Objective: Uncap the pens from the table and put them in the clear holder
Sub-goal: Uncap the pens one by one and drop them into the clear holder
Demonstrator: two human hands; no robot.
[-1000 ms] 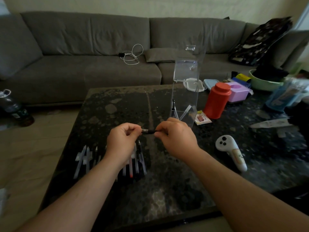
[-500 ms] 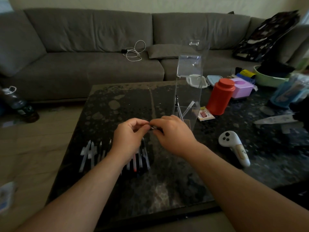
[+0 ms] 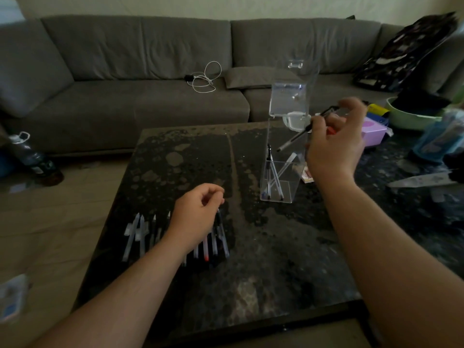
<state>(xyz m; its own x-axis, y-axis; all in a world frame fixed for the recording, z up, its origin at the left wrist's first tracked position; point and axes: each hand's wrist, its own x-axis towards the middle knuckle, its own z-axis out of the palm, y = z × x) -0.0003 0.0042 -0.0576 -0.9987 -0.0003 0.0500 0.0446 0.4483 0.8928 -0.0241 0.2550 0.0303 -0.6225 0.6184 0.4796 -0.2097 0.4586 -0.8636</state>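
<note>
Head view. My right hand [image 3: 334, 149] is raised beside the clear holder [image 3: 283, 156], fingers pinching an uncapped pen [image 3: 298, 136]. The pen slants down and to the left, tip low, in front of the holder's upper part; whether it touches the acrylic I cannot tell. The holder stands upright on the dark stone worktop [image 3: 251, 259], with a few pens [image 3: 273, 177] already leaning inside its lower compartment.

My left hand [image 3: 195, 219] hangs low over the row of capped pens [image 3: 140, 234] lying side by side near the worktop's left edge. Its fingers are curled, thumb meeting forefinger; a small dark piece shows just below the fingers, too blurred to say whether it is gripped.

Grey sofa [image 3: 140, 71] behind the worktop, with a white cable [image 3: 206, 79] on its seat.
</note>
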